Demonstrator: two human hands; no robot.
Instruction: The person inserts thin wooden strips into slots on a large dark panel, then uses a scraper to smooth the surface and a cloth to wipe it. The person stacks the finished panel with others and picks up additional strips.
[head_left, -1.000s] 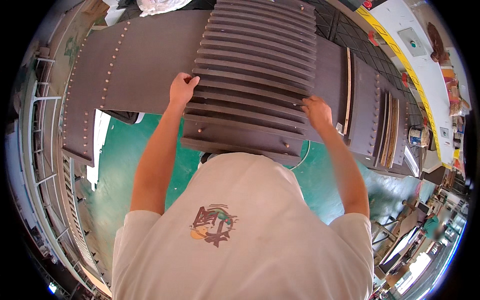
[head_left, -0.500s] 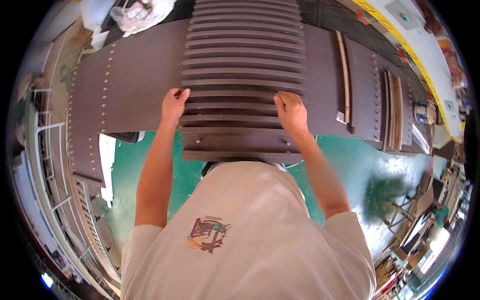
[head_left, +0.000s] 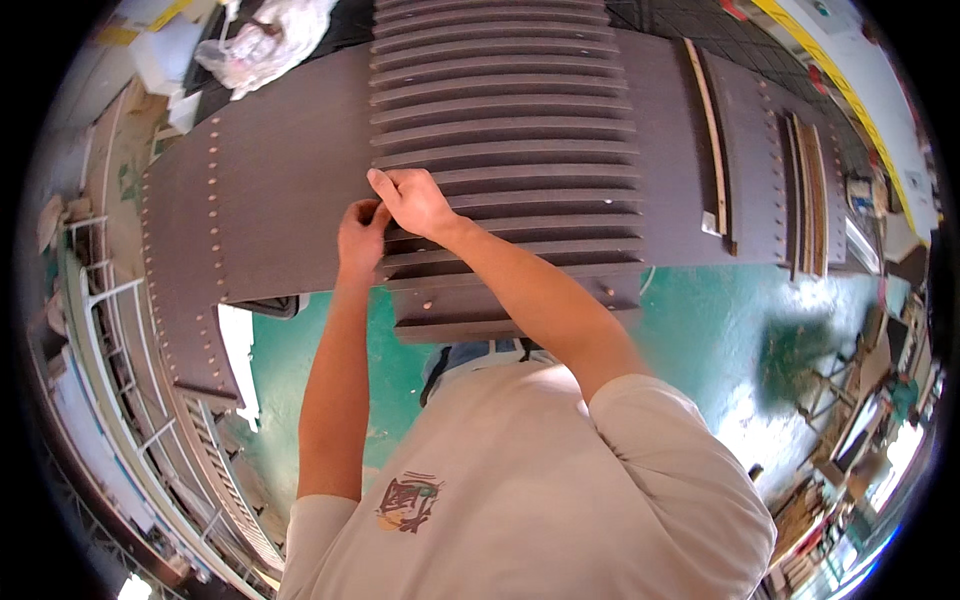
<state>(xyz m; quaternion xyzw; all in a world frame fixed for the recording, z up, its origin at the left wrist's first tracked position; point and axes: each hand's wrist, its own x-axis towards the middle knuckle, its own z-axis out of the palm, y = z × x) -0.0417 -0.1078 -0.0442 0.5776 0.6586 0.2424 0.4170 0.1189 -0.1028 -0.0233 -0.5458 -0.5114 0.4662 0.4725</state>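
Dark brown wooden strips (head_left: 505,115) lie in parallel rows, forming a long column that runs away from me. They rest across a wide dark brown panel (head_left: 300,170). At the left ends of the nearer strips, my left hand (head_left: 362,240) has its fingers curled together. My right hand (head_left: 415,203) has crossed over to the same place, its fingers closed just above and beside the left hand's. Whatever is between the fingers is hidden. A flat board (head_left: 460,312) with light wooden pegs sits at the near end of the column.
Rows of light pegs (head_left: 214,190) line the panel's left part. Loose narrow strips (head_left: 712,140) lie on its right, with more strips (head_left: 808,195) beyond. A clear plastic bag (head_left: 270,45) is at the far left. The floor (head_left: 700,320) is green.
My right hand has moved left from the strips' right ends to beside my left hand. My left hand has shifted slightly nearer to me. The view has tilted a little.
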